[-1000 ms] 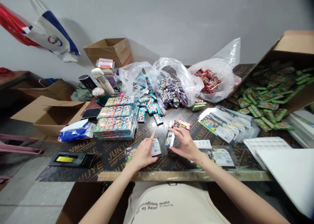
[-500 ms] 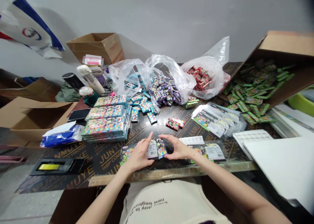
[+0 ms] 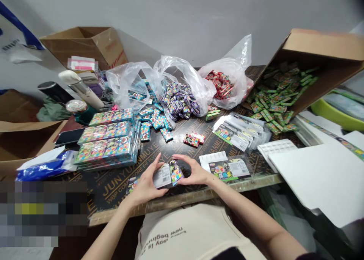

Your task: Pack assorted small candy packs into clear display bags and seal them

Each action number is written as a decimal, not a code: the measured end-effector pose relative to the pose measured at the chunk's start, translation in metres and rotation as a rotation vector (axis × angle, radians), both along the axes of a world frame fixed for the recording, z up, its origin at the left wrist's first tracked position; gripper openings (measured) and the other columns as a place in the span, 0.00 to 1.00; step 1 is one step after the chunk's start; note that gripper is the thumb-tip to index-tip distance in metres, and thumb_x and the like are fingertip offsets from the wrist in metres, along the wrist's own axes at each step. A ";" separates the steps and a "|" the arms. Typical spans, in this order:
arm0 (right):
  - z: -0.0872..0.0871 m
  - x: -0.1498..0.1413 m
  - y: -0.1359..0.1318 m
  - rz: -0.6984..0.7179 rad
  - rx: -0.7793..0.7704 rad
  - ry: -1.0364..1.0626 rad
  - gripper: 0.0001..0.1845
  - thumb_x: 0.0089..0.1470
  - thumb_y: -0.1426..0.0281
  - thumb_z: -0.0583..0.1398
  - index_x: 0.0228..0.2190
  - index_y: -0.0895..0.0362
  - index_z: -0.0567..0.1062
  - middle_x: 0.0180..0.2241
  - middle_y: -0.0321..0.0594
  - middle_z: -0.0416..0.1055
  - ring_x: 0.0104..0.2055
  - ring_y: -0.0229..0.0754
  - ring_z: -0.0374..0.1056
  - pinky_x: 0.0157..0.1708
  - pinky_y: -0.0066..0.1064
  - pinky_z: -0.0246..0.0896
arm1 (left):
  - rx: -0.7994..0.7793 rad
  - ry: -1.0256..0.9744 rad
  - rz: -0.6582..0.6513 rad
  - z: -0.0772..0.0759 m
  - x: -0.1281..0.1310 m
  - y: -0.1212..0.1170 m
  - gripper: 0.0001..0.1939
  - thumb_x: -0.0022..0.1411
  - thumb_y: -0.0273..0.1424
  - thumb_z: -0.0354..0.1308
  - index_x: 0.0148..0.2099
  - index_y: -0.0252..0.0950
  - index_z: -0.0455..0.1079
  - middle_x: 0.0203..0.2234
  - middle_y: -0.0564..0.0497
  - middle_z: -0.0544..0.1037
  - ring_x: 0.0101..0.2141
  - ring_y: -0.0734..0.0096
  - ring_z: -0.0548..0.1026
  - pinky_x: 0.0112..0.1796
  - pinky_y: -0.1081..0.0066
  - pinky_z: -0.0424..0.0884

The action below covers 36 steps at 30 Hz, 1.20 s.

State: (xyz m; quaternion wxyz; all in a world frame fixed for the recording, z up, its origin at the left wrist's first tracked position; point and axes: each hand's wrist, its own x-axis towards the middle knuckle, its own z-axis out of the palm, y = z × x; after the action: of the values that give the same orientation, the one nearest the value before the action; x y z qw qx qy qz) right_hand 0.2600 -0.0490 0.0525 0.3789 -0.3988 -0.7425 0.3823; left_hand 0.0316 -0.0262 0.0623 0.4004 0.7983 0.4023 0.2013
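Right hand (image 3: 195,172) is gripping a packet (image 3: 176,172), now beside the card (image 3: 163,177) left hand (image 3: 145,186) is clasping — a bag (image 3: 238,96) is holding red packets (image 3: 219,84).

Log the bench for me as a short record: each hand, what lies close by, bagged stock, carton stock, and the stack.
Left hand: thumb and fingers spread, touching a printed sleeve; grip unclear
Right hand: thumb and fingers at opposite ends of a small packet, beside the sleeve's barcode label
Nearby: red packets beyond the hands; another printed card right of the right hand
Bagged stock: blue, purple and red, some blue spilling out
Carton: green packets, far right
Stack: multicoloured packs, left
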 end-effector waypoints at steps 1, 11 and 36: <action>0.002 0.002 0.002 0.008 -0.010 0.019 0.46 0.35 0.64 0.67 0.55 0.54 0.55 0.51 0.44 0.62 0.52 0.44 0.60 0.53 0.37 0.52 | 0.006 0.003 -0.003 0.001 0.000 0.000 0.53 0.42 0.27 0.62 0.64 0.40 0.34 0.51 0.45 0.66 0.51 0.60 0.66 0.53 0.57 0.59; 0.013 0.004 -0.003 -0.056 -0.069 0.081 0.45 0.33 0.66 0.68 0.52 0.54 0.56 0.46 0.42 0.63 0.48 0.44 0.62 0.51 0.38 0.54 | -0.061 -0.051 -0.073 0.007 -0.003 0.003 0.56 0.38 0.28 0.64 0.64 0.40 0.33 0.50 0.45 0.67 0.51 0.60 0.66 0.53 0.56 0.57; -0.028 0.038 0.063 -0.624 0.025 -0.226 0.16 0.51 0.67 0.55 0.43 0.57 0.70 0.33 0.43 0.71 0.35 0.45 0.67 0.37 0.42 0.63 | 0.145 -0.044 0.279 -0.019 0.045 0.027 0.37 0.44 0.35 0.64 0.57 0.38 0.59 0.46 0.45 0.70 0.48 0.57 0.64 0.49 0.55 0.59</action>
State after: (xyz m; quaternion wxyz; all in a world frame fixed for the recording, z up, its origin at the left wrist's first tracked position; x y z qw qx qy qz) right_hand 0.2982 0.0143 0.0245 0.3976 -0.6421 -0.6267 0.1919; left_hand 0.0767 0.0011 0.0435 0.3185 0.7569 0.4849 0.3009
